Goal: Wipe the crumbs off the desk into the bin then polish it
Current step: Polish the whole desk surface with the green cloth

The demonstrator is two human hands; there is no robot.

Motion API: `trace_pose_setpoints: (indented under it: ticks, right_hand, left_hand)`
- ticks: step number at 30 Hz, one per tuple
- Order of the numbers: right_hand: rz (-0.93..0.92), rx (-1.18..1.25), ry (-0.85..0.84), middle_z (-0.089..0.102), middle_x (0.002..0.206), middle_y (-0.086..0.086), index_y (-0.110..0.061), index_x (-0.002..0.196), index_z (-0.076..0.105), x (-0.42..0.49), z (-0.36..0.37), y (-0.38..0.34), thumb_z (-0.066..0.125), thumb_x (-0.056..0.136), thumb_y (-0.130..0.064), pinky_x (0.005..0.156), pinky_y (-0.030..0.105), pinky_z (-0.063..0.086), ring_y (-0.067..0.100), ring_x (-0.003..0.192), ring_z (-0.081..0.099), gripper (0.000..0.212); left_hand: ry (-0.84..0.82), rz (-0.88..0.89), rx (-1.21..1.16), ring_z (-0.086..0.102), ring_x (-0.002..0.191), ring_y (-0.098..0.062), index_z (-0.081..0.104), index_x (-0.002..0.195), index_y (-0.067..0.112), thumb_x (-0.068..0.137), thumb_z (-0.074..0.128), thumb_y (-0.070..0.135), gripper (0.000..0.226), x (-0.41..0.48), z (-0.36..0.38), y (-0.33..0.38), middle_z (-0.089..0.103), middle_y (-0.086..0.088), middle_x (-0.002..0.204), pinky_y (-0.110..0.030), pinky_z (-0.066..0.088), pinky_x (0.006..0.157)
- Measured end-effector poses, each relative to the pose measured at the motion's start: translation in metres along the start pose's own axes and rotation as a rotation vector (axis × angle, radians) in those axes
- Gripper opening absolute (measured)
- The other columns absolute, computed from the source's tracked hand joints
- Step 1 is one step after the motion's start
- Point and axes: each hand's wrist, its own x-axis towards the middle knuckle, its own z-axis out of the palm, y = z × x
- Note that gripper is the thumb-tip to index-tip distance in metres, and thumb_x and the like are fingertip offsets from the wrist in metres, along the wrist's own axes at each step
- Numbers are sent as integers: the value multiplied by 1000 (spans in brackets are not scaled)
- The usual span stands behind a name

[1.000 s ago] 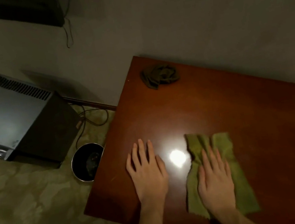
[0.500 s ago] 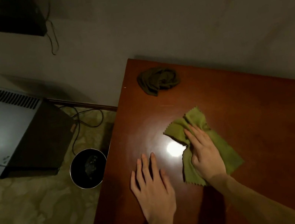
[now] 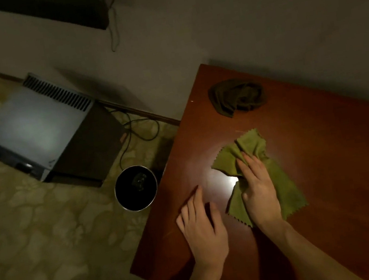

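A light green cloth (image 3: 286, 184) with zigzag edges lies bunched on the glossy red-brown desk (image 3: 341, 162). My right hand (image 3: 259, 191) presses flat on it, fingers straight and pointing up-left. My left hand (image 3: 203, 227) rests flat on the bare desk near its left edge, to the left of the cloth. A round metal bin (image 3: 136, 188) with dark contents stands on the floor just beside the desk's left edge. No crumbs show on the desk in this dim light.
A crumpled dark olive cloth (image 3: 237, 96) lies near the desk's far left corner by the wall. A grey box-shaped appliance (image 3: 40, 129) with a vent sits on the patterned floor at left, cables (image 3: 136, 133) trailing behind it.
My right hand slid the green cloth away from me and leftward, bunching it. My left hand stayed on the desk near the left edge. The view shifted.
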Motion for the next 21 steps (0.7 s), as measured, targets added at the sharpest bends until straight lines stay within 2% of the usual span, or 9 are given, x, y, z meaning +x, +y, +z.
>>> trace_pose_setpoints:
  ticks: [3,7,10,13,15,17,18,19,21]
  right_hand:
    - [-131,92,-49,42,163,5,-9,152,52,10,28,-43,65,79,21,127,19,5,17,155,24,80]
    - [-201,230,-74,47,160,9,-7,150,54,16,64,-104,67,86,15,127,16,5,20,153,31,69]
    - [-202,296,-64,51,156,10,-5,145,59,27,85,-143,61,73,27,128,21,13,25,150,38,79]
    - [-203,378,-14,57,151,10,-2,139,64,37,110,-189,55,76,28,126,38,31,26,145,46,70]
    - [-217,437,-26,59,148,12,-2,137,65,41,131,-226,54,81,24,124,42,35,26,143,49,63]
    - [-270,414,-90,58,148,14,-3,140,63,47,155,-259,54,85,21,124,42,35,27,143,48,61]
    - [-300,363,-147,56,150,13,-4,143,60,48,166,-271,54,87,19,124,42,34,26,145,46,61]
    - [-327,302,-202,52,153,12,-7,148,56,48,181,-281,55,90,16,125,43,34,25,147,42,62]
    - [-323,216,-289,48,155,8,-11,153,49,46,209,-295,56,96,7,121,43,40,24,146,42,60]
  left_hand:
    - [57,-91,-25,55,122,-18,54,144,23,104,41,46,47,45,-17,8,60,6,128,-42,44,103]
    - [-20,-97,-4,49,125,-17,53,145,23,105,46,42,45,96,-49,-19,54,4,132,-37,36,106]
    - [-183,-295,-364,52,133,-15,46,151,27,107,49,42,47,120,-77,-54,56,7,139,-35,41,108]
    - [-316,-510,-669,52,134,-14,46,155,27,106,52,50,54,135,-102,-97,57,8,142,-27,38,101]
    - [-290,-488,-722,55,132,-12,48,154,27,104,54,53,57,144,-114,-123,60,9,143,-26,44,99]
    - [-286,-507,-767,57,134,-15,53,147,16,110,46,38,44,154,-126,-135,63,7,136,-25,50,100]
    - [-177,-581,-792,58,134,-15,54,142,9,111,42,26,37,159,-130,-139,64,4,134,-23,51,101]
    - [-85,-592,-687,62,129,-13,57,134,7,111,40,16,30,166,-132,-156,66,0,129,-21,53,99]
    - [-24,-491,-643,71,110,-13,69,117,20,110,46,17,24,176,-142,-195,74,1,111,-23,57,84]
